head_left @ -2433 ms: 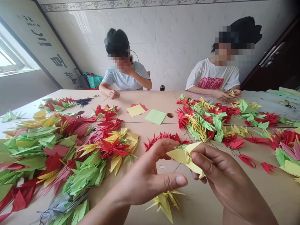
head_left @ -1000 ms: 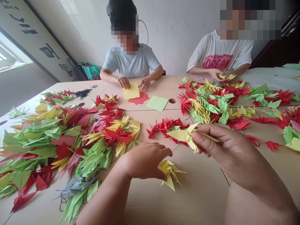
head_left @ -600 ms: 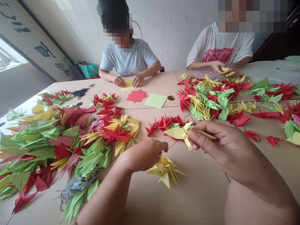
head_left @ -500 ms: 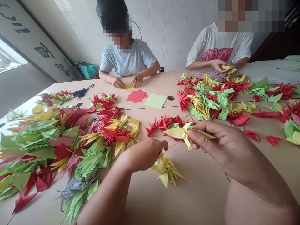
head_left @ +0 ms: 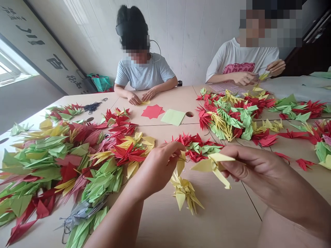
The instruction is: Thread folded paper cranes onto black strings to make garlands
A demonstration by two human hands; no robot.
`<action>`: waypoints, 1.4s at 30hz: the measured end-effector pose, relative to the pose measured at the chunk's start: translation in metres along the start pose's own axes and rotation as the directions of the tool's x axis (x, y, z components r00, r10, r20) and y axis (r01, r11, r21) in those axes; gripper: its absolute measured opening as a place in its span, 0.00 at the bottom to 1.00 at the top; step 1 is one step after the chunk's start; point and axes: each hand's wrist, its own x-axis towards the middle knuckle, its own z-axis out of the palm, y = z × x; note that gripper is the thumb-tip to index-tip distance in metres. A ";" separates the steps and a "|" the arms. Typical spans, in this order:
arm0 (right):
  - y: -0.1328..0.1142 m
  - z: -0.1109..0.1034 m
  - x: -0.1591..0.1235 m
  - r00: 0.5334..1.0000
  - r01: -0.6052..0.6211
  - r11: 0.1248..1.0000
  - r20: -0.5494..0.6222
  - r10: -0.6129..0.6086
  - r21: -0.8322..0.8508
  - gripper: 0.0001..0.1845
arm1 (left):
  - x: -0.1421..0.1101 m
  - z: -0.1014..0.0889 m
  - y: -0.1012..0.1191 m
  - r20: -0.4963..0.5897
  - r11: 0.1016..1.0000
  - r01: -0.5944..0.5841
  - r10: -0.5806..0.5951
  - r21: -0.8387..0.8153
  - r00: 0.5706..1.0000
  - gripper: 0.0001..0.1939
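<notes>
My right hand (head_left: 248, 168) pinches a folded yellow paper crane (head_left: 213, 165) between thumb and fingers, its pointed tips turned toward my other hand. My left hand (head_left: 162, 168) is closed at the fingertips on a thin cord, only a bit of which shows. Just below those fingers hangs a bunch of yellow paper cranes (head_left: 184, 191), its lower part resting on the table. A gap separates the held crane from my left fingertips. Behind both hands lies a string of red and green paper cranes (head_left: 199, 146).
A large heap of green, red, pink and yellow cranes (head_left: 64, 155) covers the left side. More crane strings (head_left: 230, 113) lie at the right. Red paper (head_left: 152, 112), green paper (head_left: 172, 117) and black cords (head_left: 91, 107) lie farther back. Two people sit opposite, handling yellow paper.
The yellow crane in my right hand has turned and come lower. My left hand is slightly lower, with a yellow crane now showing below its fingertips. The view has tilted up a little.
</notes>
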 end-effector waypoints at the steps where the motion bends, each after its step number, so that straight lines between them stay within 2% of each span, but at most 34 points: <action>1: 0.002 -0.001 0.000 1.000 -0.003 1.000 0.014 0.003 -0.008 0.17 | 0.000 0.000 0.000 -0.005 1.000 0.002 -0.002 -0.003 1.000 0.14; 9: 0.017 -0.004 0.003 0.999 -0.022 0.966 0.035 0.032 -0.259 0.17 | 0.000 0.004 0.002 -0.009 0.998 -0.066 0.066 -0.022 0.998 0.13; 15: 0.035 0.006 0.022 0.997 -0.071 0.957 -0.022 0.068 -0.281 0.18 | 0.006 0.019 -0.007 0.031 0.989 -0.150 0.149 0.018 0.988 0.19; 17: 0.043 0.017 0.028 0.994 -0.095 0.976 0.038 0.104 -0.196 0.19 | 0.009 0.027 -0.011 0.030 0.987 -0.163 0.162 0.018 0.986 0.20; 20: 0.058 0.036 0.034 0.976 -0.175 0.981 0.145 0.161 0.089 0.18 | 0.013 0.039 -0.017 0.048 0.989 -0.146 0.147 -0.024 0.988 0.21; 22: 0.067 0.049 0.036 0.967 -0.241 0.937 0.140 0.211 0.252 0.19 | 0.015 0.047 -0.021 0.061 0.991 -0.112 0.116 -0.073 0.991 0.20; 25: 0.079 0.062 0.038 0.963 -0.268 0.889 0.095 0.251 0.371 0.19 | 0.015 0.057 -0.028 0.056 0.970 -0.022 0.037 -0.241 0.998 0.21; 28: 0.089 0.071 0.040 0.959 -0.280 0.862 0.080 0.273 0.423 0.20 | 0.014 0.061 -0.037 0.035 0.887 0.074 -0.066 -0.456 0.997 0.19; 31: 0.099 0.080 0.043 0.950 -0.292 0.838 0.038 0.310 0.461 0.19 | 0.012 0.060 -0.048 0.019 0.824 0.164 -0.182 -0.543 0.983 0.14; 34: 0.108 0.089 0.046 0.945 -0.273 0.830 -0.025 0.326 0.487 0.19 | 0.011 0.062 -0.056 0.119 0.739 0.281 -0.265 -0.612 0.957 0.16; 38: 0.115 0.098 0.052 0.951 -0.228 0.835 -0.069 0.301 0.501 0.19 | 0.011 0.070 -0.059 0.271 0.515 0.358 -0.239 -0.779 0.933 0.18; 40: 0.116 0.100 0.054 0.954 -0.214 0.834 -0.073 0.289 0.508 0.19 | 0.011 0.074 -0.060 0.286 0.410 0.352 -0.216 -0.841 0.934 0.17; 42: 0.116 0.101 0.055 0.959 -0.210 0.832 -0.058 0.278 0.514 0.20 | 0.012 0.077 -0.063 0.283 0.343 0.345 -0.217 -0.874 0.934 0.16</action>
